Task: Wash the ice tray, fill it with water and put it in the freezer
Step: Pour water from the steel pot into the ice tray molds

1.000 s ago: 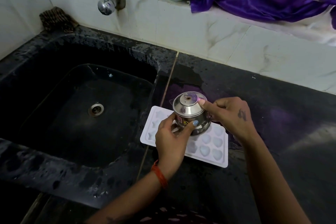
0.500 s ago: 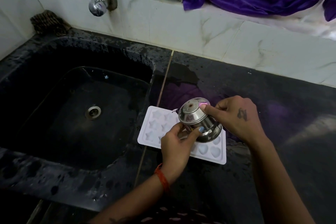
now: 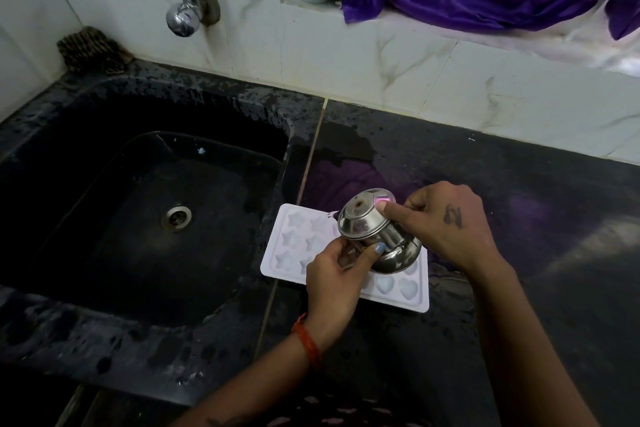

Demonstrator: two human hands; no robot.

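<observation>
Tipping a little steel pot over the ice tray

Both hands hold the steel pot (image 3: 377,239) tipped over the white ice tray (image 3: 298,243): the left hand (image 3: 336,274) grips its lower side, and the right hand (image 3: 446,218) grips the far side with one finger on its base. The tray lies flat on the wet black counter (image 3: 519,288), just beside the sink (image 3: 145,218). Tip too fast and water could splash out. The tray has star holes and heart holes.

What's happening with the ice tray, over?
Both hands, left hand and right hand, grip tilted steel pot over ice tray. Tray flat on counter. Nothing blocking.
</observation>
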